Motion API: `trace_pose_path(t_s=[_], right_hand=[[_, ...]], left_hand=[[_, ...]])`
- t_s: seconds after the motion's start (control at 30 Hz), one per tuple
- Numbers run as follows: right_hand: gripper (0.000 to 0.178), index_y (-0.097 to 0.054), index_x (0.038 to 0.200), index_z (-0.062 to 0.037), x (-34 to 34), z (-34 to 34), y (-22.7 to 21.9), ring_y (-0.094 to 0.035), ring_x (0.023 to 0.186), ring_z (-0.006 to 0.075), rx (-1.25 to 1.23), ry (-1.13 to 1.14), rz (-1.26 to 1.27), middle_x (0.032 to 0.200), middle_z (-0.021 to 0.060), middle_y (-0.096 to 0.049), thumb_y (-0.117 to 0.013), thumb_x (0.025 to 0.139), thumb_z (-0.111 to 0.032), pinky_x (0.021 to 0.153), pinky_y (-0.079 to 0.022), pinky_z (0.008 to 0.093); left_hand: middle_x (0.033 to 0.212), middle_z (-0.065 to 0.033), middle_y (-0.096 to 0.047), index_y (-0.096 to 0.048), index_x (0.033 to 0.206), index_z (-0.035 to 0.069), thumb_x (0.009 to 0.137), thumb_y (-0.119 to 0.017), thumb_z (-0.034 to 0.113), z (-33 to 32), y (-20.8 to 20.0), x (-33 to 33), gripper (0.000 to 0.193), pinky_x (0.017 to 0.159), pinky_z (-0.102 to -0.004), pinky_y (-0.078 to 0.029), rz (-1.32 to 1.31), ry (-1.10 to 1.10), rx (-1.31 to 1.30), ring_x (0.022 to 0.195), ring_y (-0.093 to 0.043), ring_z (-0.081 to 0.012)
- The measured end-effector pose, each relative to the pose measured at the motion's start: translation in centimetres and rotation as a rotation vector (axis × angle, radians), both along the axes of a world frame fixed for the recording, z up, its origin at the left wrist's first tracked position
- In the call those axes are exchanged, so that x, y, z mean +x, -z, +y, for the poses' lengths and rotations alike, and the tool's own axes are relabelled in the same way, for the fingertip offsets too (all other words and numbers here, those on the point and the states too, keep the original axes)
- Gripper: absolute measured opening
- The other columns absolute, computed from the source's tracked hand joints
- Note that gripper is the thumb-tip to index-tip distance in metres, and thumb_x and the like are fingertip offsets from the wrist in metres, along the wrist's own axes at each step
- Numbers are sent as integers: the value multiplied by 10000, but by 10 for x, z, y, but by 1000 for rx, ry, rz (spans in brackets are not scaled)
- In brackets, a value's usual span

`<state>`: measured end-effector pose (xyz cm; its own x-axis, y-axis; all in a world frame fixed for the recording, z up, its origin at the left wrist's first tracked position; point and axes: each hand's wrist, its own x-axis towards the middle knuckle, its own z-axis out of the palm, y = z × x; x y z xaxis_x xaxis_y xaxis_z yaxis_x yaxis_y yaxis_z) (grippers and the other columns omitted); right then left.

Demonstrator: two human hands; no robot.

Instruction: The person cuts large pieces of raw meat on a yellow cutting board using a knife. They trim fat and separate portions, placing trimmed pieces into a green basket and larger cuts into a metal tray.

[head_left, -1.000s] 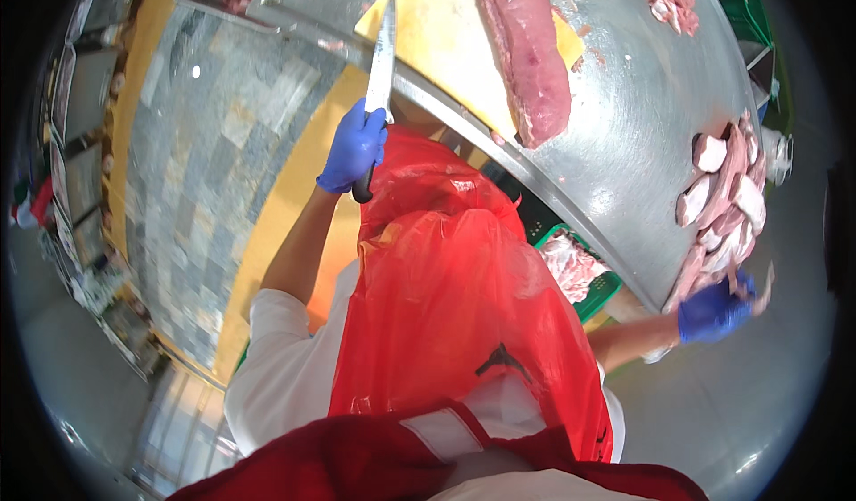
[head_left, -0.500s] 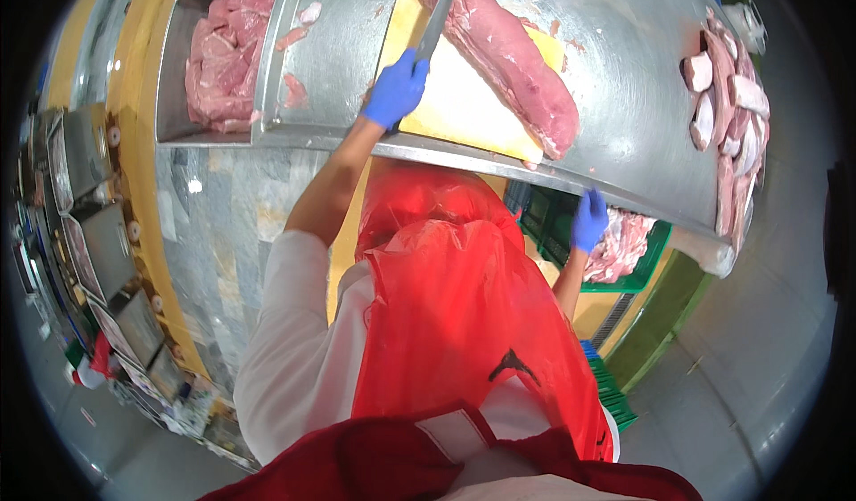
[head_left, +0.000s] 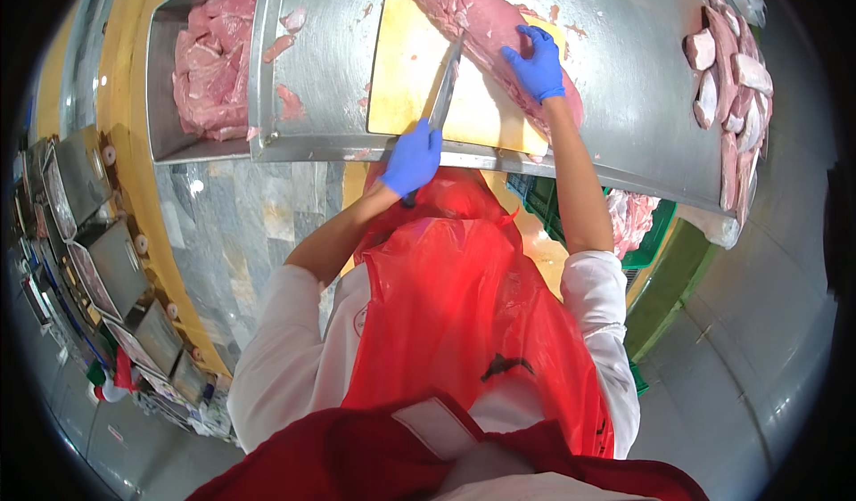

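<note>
My left hand (head_left: 415, 158), in a blue glove, is closed around the handle of a long knife (head_left: 443, 91). Its blade slants up over the cutting board, and the tip reaches the edge of a long pink piece of meat (head_left: 481, 28). That meat lies diagonally across a yellow-white cutting board (head_left: 406, 64). On the meat's right part rests my right hand (head_left: 538, 66), also blue-gloved, its fingers spread and the thumb apart. Part of the meat is hidden beneath this hand and forearm.
A steel tub (head_left: 165, 100) of meat pieces (head_left: 214, 64) stands at the left. Cut strips (head_left: 740, 91) are piled at the right end of the steel table (head_left: 642, 82). Below the table's edge, a green crate (head_left: 655, 242) holds more meat (head_left: 629, 220). Small scraps (head_left: 290, 102) lie on the steel.
My right hand has come up from beside the crate onto the meat. My left hand has drawn the knife back toward me, so its tip now sits lower, at the meat's near edge.
</note>
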<state>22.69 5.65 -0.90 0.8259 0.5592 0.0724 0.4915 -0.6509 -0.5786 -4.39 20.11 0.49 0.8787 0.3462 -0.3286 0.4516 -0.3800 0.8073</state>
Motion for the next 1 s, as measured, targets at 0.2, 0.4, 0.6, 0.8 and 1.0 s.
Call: trace_pose_path(t_s=[0.2,0.4,0.6,0.8,1.0], right_hand=[[628,-574,1280,-67,20,3,5,-579,1152,351,51,-15,250,1256,208,-591,-718,835,-485,984,-466,415],[629,-542,1307,-74,22,-2,16,-553,1178,386,33,-127,59,1268,236,-573,-667,865,-503,998,-447,455],[677,-522,1308,-61,28,-9,12,-545,1161,421,-8,-159,98,1263,242,-557,-664,848,-537,991,-445,479],[696,-518,1320,-72,29,-9,10,-537,1177,416,-16,-188,103,1275,245,-550,-661,838,-553,998,-439,484],[701,-517,1321,-65,30,-9,5,-528,1192,406,-23,-182,116,1283,240,-549,-669,830,-543,1010,-429,478]], left_hand=[[845,-267,-626,-493,1147,-7,986,-505,228,-7,-23,52,284,647,-515,-479,19,-198,99,762,-632,-447],[1105,-353,-532,-318,1417,-69,915,-501,71,-45,-2,156,553,750,-483,-558,-4,-253,447,881,-655,-470],[1054,-349,-538,-309,1428,-90,896,-506,54,-70,-9,176,585,740,-445,-570,150,-379,539,869,-667,-439],[1030,-345,-555,-329,1420,-81,885,-527,59,-75,15,170,587,718,-441,-571,119,-482,664,843,-669,-440],[1030,-364,-546,-344,1399,-89,911,-536,108,-85,-3,195,561,720,-444,-572,148,-536,555,843,-670,-439]])
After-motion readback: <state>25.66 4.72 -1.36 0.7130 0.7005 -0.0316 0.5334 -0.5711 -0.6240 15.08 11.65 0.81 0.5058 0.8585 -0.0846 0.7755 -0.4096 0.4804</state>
